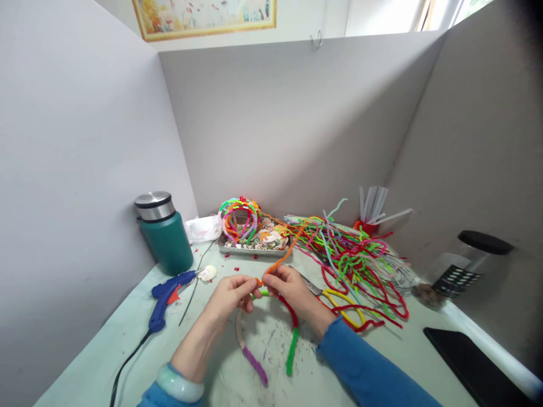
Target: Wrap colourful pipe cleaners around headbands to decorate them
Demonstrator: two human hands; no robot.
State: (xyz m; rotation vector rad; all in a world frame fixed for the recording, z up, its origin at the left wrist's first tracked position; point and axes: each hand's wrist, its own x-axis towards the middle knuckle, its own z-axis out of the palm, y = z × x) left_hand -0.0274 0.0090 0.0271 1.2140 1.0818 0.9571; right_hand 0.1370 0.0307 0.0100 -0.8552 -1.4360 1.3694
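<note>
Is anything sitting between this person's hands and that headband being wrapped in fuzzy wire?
Nothing visible does. The left hand and right hand already pinch the top of the headband where the orange pipe cleaner meets it. The scissors lie beside, to the right.

An orange pipe cleaner [282,261] meets a headband [271,333] wrapped in purple, red and green at centre frame, a blue-and-orange glue gun [167,297] and teal flask [165,234] at left.

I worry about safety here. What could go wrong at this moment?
1. The glue gun lies near the left hand; if hot, its tip might burn.
2. The orange pipe cleaner, pinched by the right hand, runs into the tangled pile and may snag.
3. The scissors lie close to the right wrist.
</note>
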